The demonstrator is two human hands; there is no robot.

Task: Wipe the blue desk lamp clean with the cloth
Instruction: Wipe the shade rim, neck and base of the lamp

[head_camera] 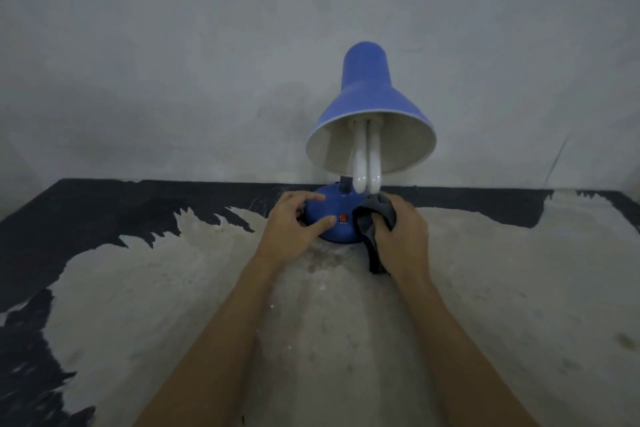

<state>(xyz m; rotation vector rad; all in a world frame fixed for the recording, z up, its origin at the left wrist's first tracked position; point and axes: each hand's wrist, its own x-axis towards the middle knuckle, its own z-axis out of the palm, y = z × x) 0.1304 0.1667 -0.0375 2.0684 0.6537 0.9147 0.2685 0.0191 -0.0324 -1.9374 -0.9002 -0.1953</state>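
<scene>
Blue desk lamp stands at the far edge of the tabletop, close against a grey wall, roughly at twelve o'clock from where the person's arms reach in. Its shade tips toward the viewer, mouth open at about six o'clock, showing a pale inner lining and a white folded-tube bulb that hangs down past the rim. Below that sits the round blue base, with a small red switch on its near slope.

The left hand rests on the nine o'clock side of the base, its grip loosely curled around that edge, thumb laid across the front toward the switch and the index finger stretched over the top; it steadies the base rather than closing around anything.

The right hand sits at the three o'clock side of the base, its grip closed on a dark grey cloth. The bunched cloth is pressed against the right flank of the base, just under the tip of the bulb, and a loose tail of it trails down onto the tabletop toward five o'clock.

The tabletop itself is badly worn, with pale bare patches across the middle and black coating left along the far edge and the nine o'clock side.
</scene>
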